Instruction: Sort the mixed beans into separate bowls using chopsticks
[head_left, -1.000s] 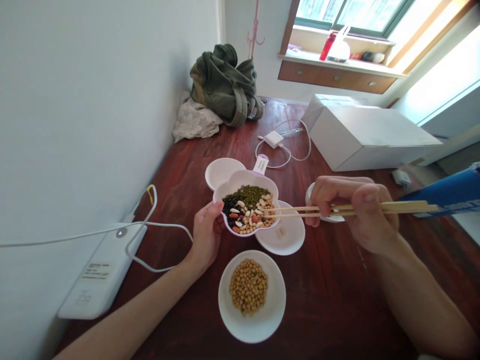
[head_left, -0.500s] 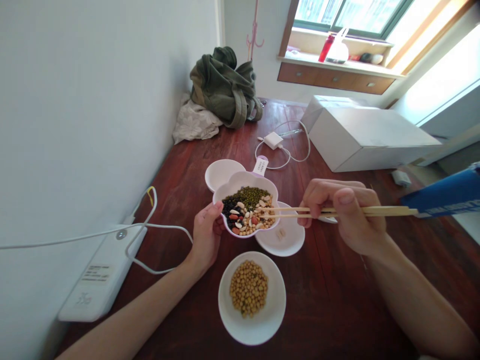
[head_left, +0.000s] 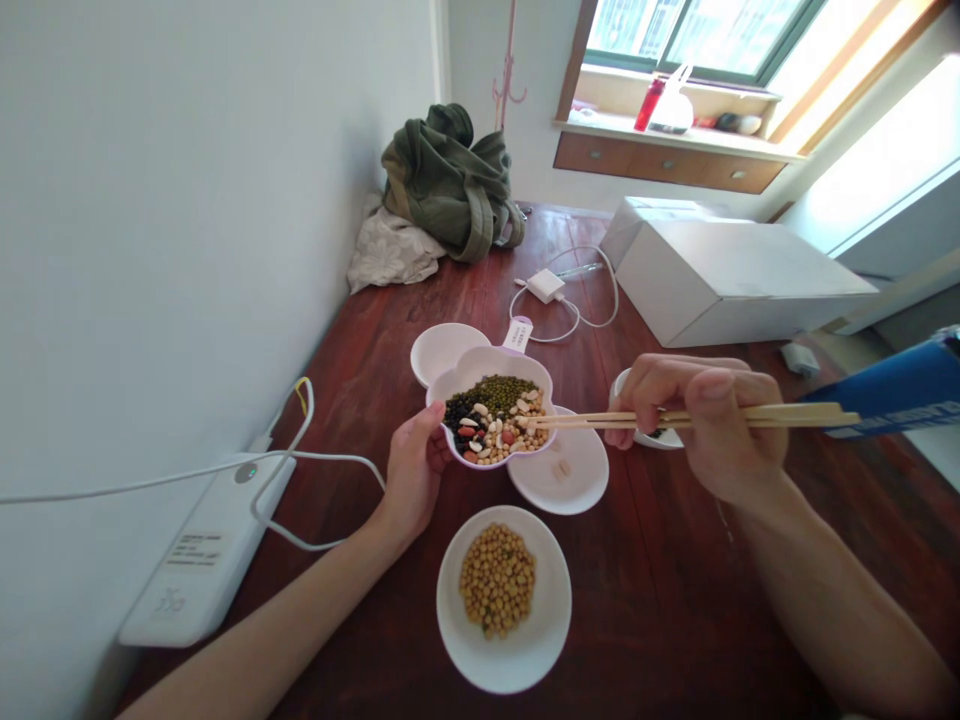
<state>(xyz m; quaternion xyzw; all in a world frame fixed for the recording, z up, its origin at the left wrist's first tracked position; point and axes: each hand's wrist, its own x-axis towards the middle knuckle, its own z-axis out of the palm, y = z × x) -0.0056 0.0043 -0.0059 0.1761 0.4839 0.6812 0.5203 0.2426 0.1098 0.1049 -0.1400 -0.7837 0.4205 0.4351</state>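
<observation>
The left hand (head_left: 415,468) curls its fingers against the near-left rim of the flower-shaped bowl (head_left: 491,408), clamped on it so the bowl sits steady, apparently tipped a little toward the person, which keeps the mixed beans (head_left: 495,418) within easy reach. The right hand (head_left: 701,420) is closed around a pair of chopsticks (head_left: 675,419), thumb pressed on top and fingers wrapped beneath, and holds them nearly level so that their tips, close together, come in over the bowl's right edge among the pale beans; whether a bean is pinched between them cannot be told. Both forearms reach in from the near edge of the dark wooden worktop (head_left: 675,600), the right wrist bent slightly inward. Just below the bowl stands a white dish of soybeans (head_left: 503,598), and beside it a nearly empty white plate (head_left: 562,470), both near enough for short transfers.
</observation>
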